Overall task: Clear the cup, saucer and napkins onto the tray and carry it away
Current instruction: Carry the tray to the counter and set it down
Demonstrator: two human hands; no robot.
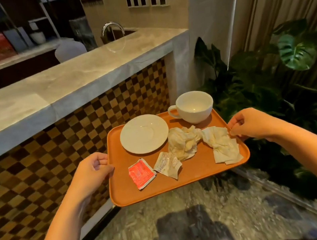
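Head view, inventory of one carried load.

Tray (184, 180): orange, rectangular, rounded corners, raised rim. Held in mid-air over speckled stone floor (172, 232), apart from any surface, roughly level; likely kept so to stop crockery sliding.

Left hand (92, 170): grip pressed together on tray's left short edge, thumb over rim, fingers curled beneath.

Right hand (252, 123): grip likewise closed on the right short edge, thumb on top beside a napkin corner. Opposite-edge hold judged as balancing the weight between both arms.

Cup (194, 106): white, upright, empty so far as visible, handle toward the left. Far right corner of tray, close to rim; heaviest item, most likely to tip or slip if tray tilts.

Saucer (144, 133): white, flat, bare, far left part of tray, just beside cup, not beneath it.

Napkins (201, 144): two crumpled off-white pieces, centre to right of tray, touching each other; the right one reaching the rim near the right thumb. Light, liable to blow off during walking.

Red sachet (141, 173) and pale torn wrapper (167, 164): near edge of tray, side by side.

Desk (54, 89): marble-topped, chequered front, to the left and ahead; tap (112, 29) behind it. Leafy plant (271, 69) to the right.

Status, judged: clearing done, carrying stage in hand.
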